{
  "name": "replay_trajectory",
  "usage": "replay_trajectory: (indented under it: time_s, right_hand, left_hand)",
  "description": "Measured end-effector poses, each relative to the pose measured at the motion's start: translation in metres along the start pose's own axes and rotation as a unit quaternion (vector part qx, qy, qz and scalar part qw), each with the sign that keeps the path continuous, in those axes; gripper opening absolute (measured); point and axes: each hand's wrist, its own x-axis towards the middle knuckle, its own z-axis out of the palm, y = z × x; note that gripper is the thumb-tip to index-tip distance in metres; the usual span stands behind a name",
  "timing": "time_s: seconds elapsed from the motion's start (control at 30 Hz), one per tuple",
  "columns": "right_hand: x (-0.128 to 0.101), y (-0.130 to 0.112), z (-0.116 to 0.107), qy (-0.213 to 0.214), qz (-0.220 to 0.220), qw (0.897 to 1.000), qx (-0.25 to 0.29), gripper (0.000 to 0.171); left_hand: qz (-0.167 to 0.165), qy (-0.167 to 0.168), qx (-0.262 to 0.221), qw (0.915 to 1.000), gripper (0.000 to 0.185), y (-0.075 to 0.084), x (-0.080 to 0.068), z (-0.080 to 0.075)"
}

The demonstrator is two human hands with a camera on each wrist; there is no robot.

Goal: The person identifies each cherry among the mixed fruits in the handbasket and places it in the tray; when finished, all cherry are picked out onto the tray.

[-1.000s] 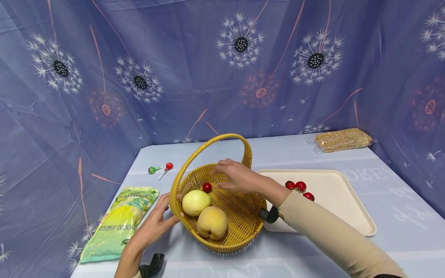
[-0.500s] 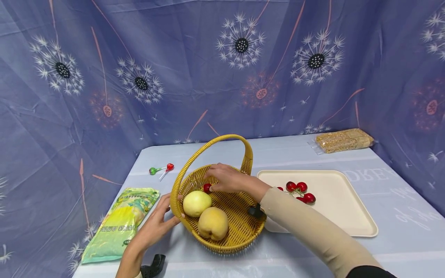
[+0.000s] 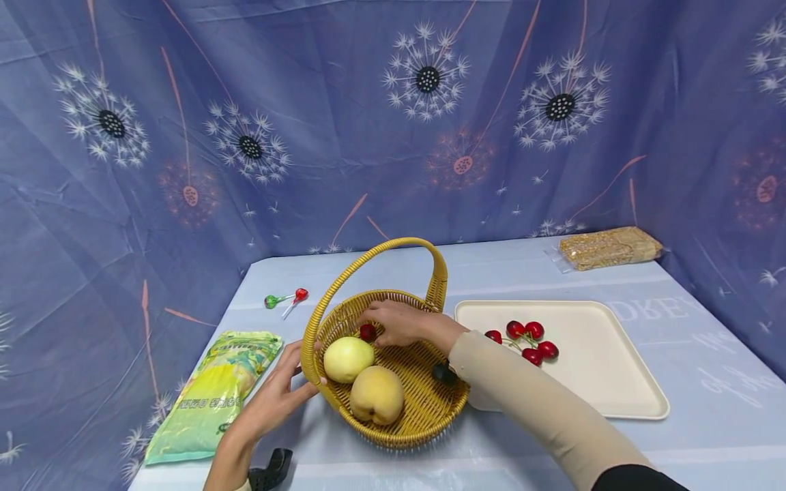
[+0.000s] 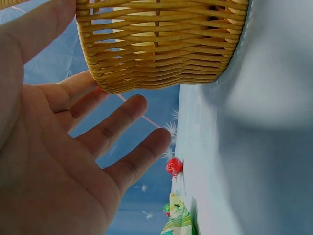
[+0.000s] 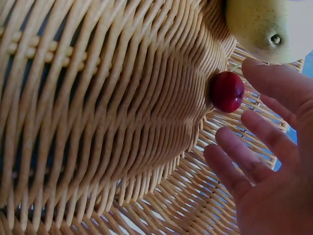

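Observation:
A yellow wicker basket [image 3: 424, 423] with a tall handle stands in the middle of the table. In it lie a pale yellow-green apple-like fruit [image 3: 348, 359], a yellow peach-like fruit [image 3: 376, 395] and a dark red cherry [image 5: 227, 92]. My right hand [image 3: 399, 322] reaches inside, its thumb and loosely bent fingers spread around the cherry; in the right wrist view gaps show between the fingertips and the cherry. Outside, at the basket's left side, my left hand [image 3: 279, 392] touches the rim with thumb and fingertips, the fingers extended and spread in the left wrist view.
A cream tray [image 3: 604, 368] with several cherries [image 3: 533, 331] lies to the right, partly behind the right sleeve. A green-yellow packet [image 3: 211, 402] lies left; a red lollipop [image 3: 300, 295] and a green lollipop [image 3: 271, 301] lie beyond it. A clear bag of grains [image 3: 610, 248] sits at the back right.
My right hand has moved left and down inside the basket, over to the cherry. More of the tray's cherries show as the right sleeve moves off them. The left hand stays at the rim.

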Motion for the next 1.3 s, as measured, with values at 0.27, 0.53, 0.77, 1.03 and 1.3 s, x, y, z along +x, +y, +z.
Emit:
replay_trajectory:
  time_s: [0.27,0.53,0.77,1.03,1.3]
  right_hand:
    - [0.004,0.003,0.004,-0.031,-0.016,0.999,-0.002,0.055]
    - [0.004,0.007,0.006,-0.039,-0.016,0.999,-0.003,0.051]
    - [0.004,0.007,0.007,-0.042,-0.002,0.999,-0.008,0.039]
    - [0.002,0.009,0.008,-0.03,-0.001,1.0,-0.002,0.034]
    - [-0.003,0.008,-0.002,0.017,-0.006,0.999,0.033,0.031]
  left_hand:
    - [0.003,0.0,0.002,1.0,0.06,0.0,0.001,0.001]
    - [0.002,0.001,0.002,1.0,0.059,0.001,0.001,0.001]
    - [-0.012,-0.004,-0.006,0.9999,0.059,0.0,0.002,0.0]
    - [-0.008,-0.008,-0.007,0.9999,0.059,0.001,0.002,0.0]
    - [0.0,-0.005,-0.001,1.0,0.06,0.001,0.001,0.0]
